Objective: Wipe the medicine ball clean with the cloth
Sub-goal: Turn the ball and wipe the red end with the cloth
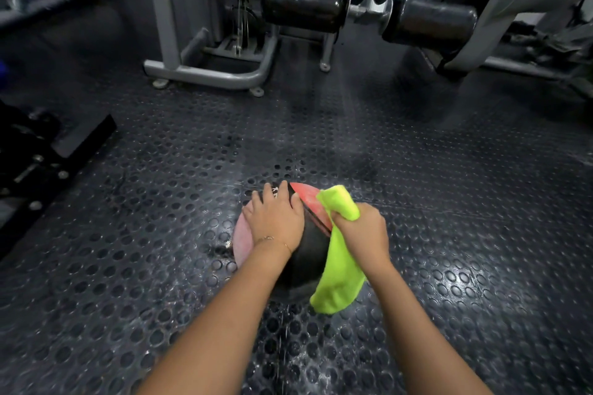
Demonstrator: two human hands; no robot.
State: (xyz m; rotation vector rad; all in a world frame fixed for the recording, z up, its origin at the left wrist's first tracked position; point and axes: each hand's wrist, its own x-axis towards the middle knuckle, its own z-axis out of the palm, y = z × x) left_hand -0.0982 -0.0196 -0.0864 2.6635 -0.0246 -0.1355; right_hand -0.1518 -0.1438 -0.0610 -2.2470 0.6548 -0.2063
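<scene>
Medicine ball sits under left hand, fingers flat; right hand fingers clench cloth on its right.

Left hand rests flat atop a black-and-red medicine ball on the studded rubber floor, while the right hand grips a yellow-green cloth against the ball's right side.

Unreadable white lettering on medicine ball

We see two bare forearms. At the wrist of the left hand we notice one thin golden chain bracelet.
</scene>
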